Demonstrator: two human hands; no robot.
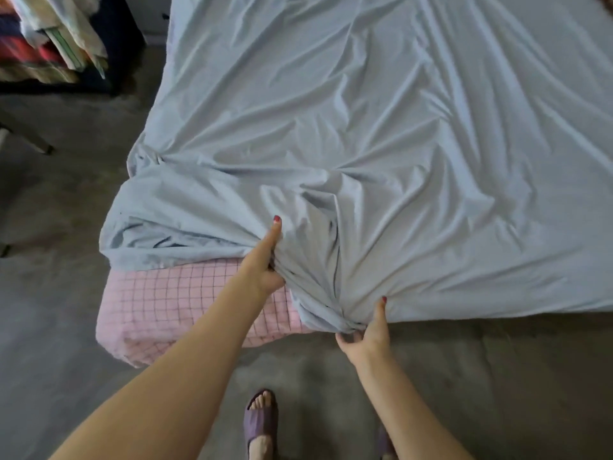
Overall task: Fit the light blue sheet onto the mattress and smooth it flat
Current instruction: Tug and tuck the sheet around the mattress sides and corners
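Note:
The light blue sheet [381, 134] covers most of the mattress and lies in many creases that run toward the near edge. The near left corner of the mattress [166, 303] is bare, with a pink checked cover. My left hand [262, 263] grips a bunch of the sheet at the near edge, its thumb stretched up along the cloth. My right hand [368, 333] holds the gathered hem a little lower and to the right, with the fingers curled under the cloth. At the left corner the sheet is heaped in loose folds.
Grey floor [66, 260] surrounds the bed on the left and in front. A pile of folded colourful fabrics [49, 34] sits at the top left. A chair leg [33, 141] stands at the far left. My foot in a purple slipper [260, 419] is below.

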